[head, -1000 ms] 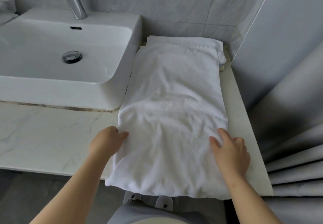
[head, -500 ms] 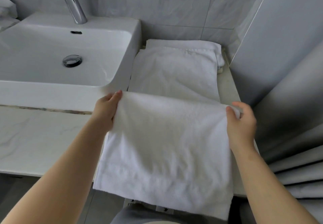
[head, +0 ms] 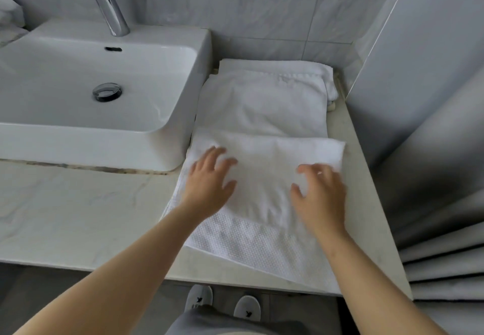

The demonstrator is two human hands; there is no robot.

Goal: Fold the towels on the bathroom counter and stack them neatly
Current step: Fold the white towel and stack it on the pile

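Since half a second ago, the near end of the white terry-cloth towel [head: 264, 156] that both hands held raised has been carried over and laid down, and the pinching grips have given way to spread hands on top of it. In the head view, the left hand [head: 209, 185] lies palm-down on the left part of the folded towel at the centre of the frame, fingers straight and fanned apart, holding nothing. The right hand [head: 319, 196] rests on the right part with fingers apart and slightly bent, also gripping nothing. The towel lies on the pale marble-patterned counter [head: 78, 209], its waffle-weave band towards the lower frame and one corner reaching past the counter's front edge. Just behind it, touching, sits a second folded white towel [head: 262, 104]. The white rectangular ceramic sink [head: 78, 135] fills the upper left.
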